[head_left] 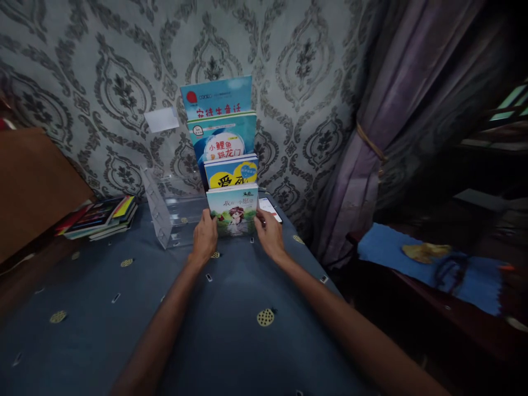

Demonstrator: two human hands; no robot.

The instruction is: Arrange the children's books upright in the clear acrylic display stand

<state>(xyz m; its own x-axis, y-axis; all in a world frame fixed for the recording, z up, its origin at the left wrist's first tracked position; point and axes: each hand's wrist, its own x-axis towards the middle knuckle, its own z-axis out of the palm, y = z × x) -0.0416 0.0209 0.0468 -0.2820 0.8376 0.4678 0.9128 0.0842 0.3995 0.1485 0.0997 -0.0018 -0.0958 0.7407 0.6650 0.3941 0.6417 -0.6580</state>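
My left hand (205, 235) and my right hand (270, 234) grip the two side edges of a small picture book (234, 212) with a girl on its cover. It stands upright in front of a yellow-and-blue book (231, 171), a teal book (225, 137) and a taller light-blue book (216, 98), which rise in steps behind it. A clear plastic rack (159, 212) reaches out to the left of these books; its right part is hidden by them. Both thumbs and fingers are bent around the front book's edges.
Several stacked books (109, 214) lie at the left beside a brown cardboard box (39, 187). A phone (270, 209) lies behind my right hand. The blue patterned tablecloth (231, 341) runs to the wall. A tied curtain (350, 203) and a blue cloth (388, 247) are on the right.
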